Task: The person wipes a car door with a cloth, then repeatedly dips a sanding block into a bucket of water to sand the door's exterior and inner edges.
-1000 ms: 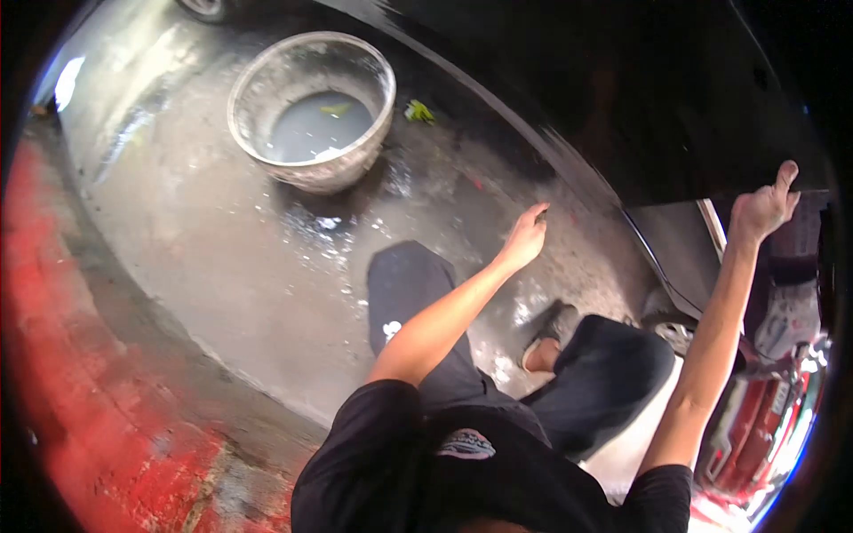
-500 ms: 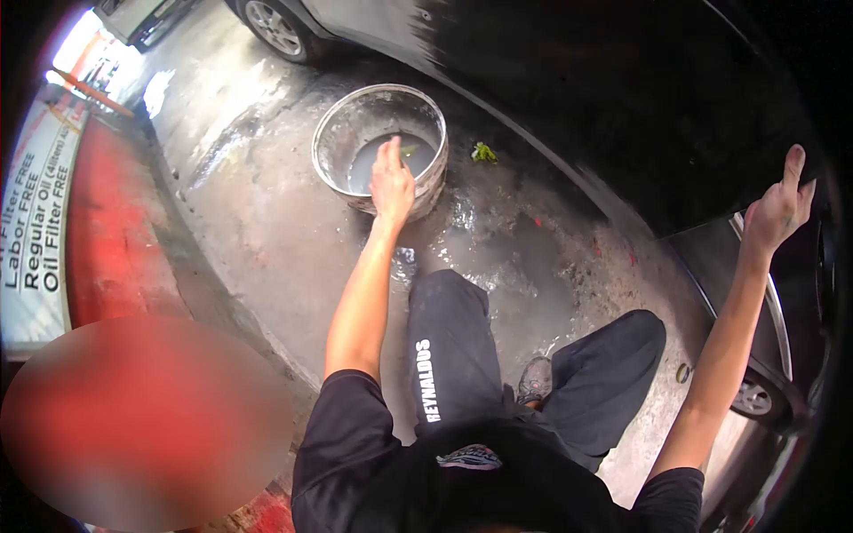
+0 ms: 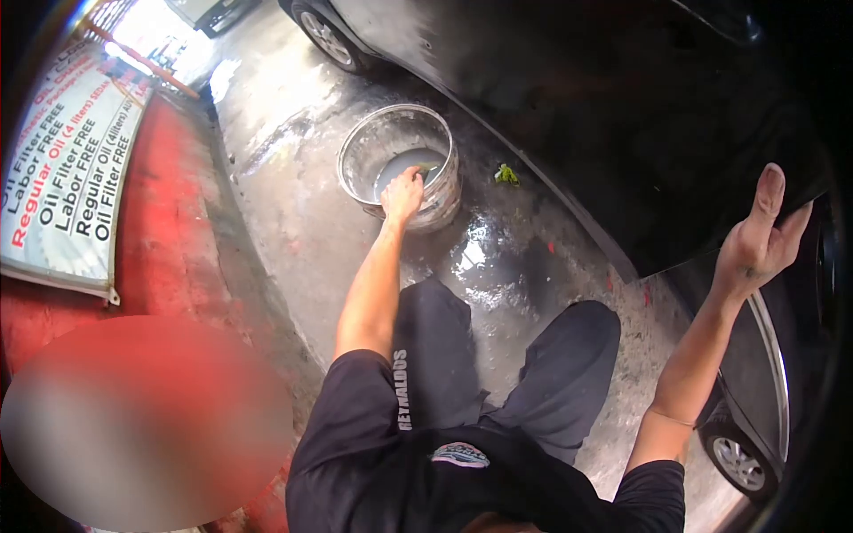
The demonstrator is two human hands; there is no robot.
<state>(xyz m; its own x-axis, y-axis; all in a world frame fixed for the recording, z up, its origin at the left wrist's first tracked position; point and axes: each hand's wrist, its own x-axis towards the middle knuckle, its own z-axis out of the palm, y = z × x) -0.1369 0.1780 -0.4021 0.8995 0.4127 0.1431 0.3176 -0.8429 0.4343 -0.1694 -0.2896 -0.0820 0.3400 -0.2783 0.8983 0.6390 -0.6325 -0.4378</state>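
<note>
A grimy round bucket [image 3: 355, 191] with cloudy water in its bottom stands on the wet floor ahead of me. My left hand [image 3: 402, 195] reaches over its near rim, fingers bent and close together inside. By the fingertips shows a small greenish thing [image 3: 428, 167]; what the fingers hold, if anything, I cannot make out. At the right, my right hand [image 3: 755, 253] is at the edge of a black car door [image 3: 675, 213]. Its thumb points up along the outer panel and the fingers are around the edge, partly hidden.
A green leafy scrap [image 3: 506, 174] lies on the floor between bucket and car. Car wheels [image 3: 324, 37] show at the upper left and lower right. A red wall [image 3: 155, 222] with a printed banner [image 3: 67, 169] runs along the left.
My left hand's outstretched fingers have bent inside the bucket. My right hand and the door edge have shifted together toward me and left; the view has turned a little left.
</note>
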